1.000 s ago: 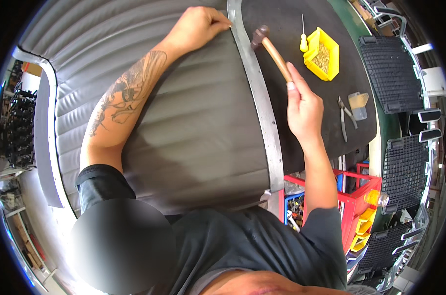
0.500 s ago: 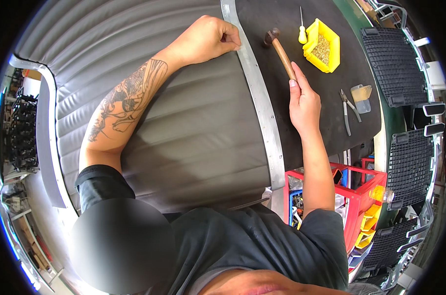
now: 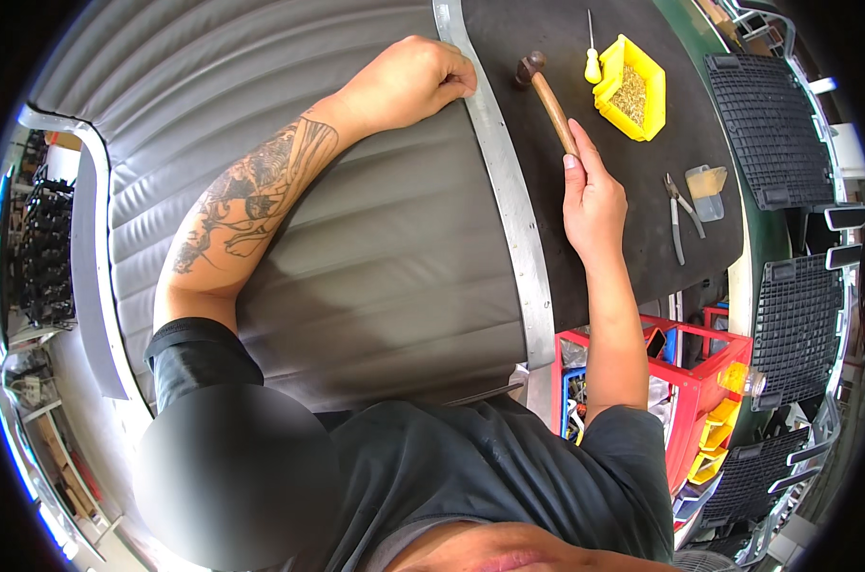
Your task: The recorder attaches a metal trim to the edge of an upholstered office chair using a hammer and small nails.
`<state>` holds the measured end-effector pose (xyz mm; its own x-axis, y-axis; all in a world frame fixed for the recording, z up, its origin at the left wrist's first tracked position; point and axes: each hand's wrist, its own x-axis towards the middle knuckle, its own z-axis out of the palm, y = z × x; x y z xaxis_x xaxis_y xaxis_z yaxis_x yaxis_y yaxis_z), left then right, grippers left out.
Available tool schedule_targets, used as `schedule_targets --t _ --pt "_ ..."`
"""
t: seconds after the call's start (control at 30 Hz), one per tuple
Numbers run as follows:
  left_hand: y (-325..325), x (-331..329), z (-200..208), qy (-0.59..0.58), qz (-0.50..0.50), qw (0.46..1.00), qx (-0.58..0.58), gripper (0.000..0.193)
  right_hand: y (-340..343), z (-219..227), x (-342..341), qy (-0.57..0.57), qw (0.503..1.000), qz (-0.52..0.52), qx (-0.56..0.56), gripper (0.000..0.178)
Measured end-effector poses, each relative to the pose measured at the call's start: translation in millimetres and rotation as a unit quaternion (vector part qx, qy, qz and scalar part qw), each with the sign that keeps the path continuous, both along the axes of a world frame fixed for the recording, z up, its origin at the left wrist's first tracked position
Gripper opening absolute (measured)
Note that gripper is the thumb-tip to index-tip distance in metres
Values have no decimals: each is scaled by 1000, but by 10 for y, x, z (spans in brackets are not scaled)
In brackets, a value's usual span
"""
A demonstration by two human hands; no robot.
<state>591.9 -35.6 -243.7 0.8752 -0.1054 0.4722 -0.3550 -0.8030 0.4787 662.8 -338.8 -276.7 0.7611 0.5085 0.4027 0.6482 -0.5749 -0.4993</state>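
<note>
My left hand (image 3: 421,84) is closed in a pinch at the edge of a long pale metal strip (image 3: 508,200). Whatever sits between its fingertips is too small or hidden to make out. The strip borders a large dark grey padded cover (image 3: 375,238) with stitched ribs, and my left forearm reaches across it. My right hand (image 3: 596,205) is wrapped round the wooden handle of a hammer (image 3: 552,110). The dark hammer head points away from me, just right of the strip, apart from my left hand.
On the dark work surface (image 3: 632,257) to the right lie a yellow bin (image 3: 656,86) of small brass-coloured pieces, a screwdriver (image 3: 592,65), pliers (image 3: 681,214) and a small clear box (image 3: 706,205). Nearer stands a red cart frame (image 3: 685,372). Black grid panels (image 3: 775,133) line the far right.
The scene has shifted slightly in the picture. Both hands keep nearly the same places and grips, with the hammer still in my right hand.
</note>
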Motion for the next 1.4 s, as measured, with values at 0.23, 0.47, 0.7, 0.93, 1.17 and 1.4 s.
schedule_targets --t 0.23,0.47,0.7,0.93,1.17,1.4 --pt "-96 12 56 -26 34 976 215 9 -17 7 21 -5 1000 -8 -6 41" --pt "312 -21 180 -11 53 994 99 18 -98 605 -290 114 935 93 323 35" --pt "471 -43 390 -100 70 993 3 18 -374 1488 -720 -226 677 387 584 43" --pt "325 -43 485 -130 108 984 -58 16 -31 218 -243 -66 996 38 41 39" --pt "214 -85 389 23 89 985 -146 12 -197 -44 -44 9 999 -25 32 40" --pt "78 -66 219 28 93 977 -190 15 -156 -56 -117 -62 997 -28 -24 40"
